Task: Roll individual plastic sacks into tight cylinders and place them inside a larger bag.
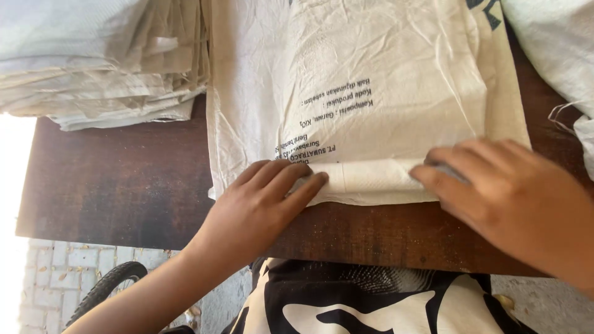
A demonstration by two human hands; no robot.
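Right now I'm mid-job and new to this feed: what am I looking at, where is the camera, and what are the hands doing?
There is no machine here: one camera on a person's head looks down at their two bare hands. The left hand and right hand press flat on the rolled near edge of a white woven sack lying on a dark wooden table. A stack of folded sacks sits at the far left, another sack at the far right. A wheel shows below the table.
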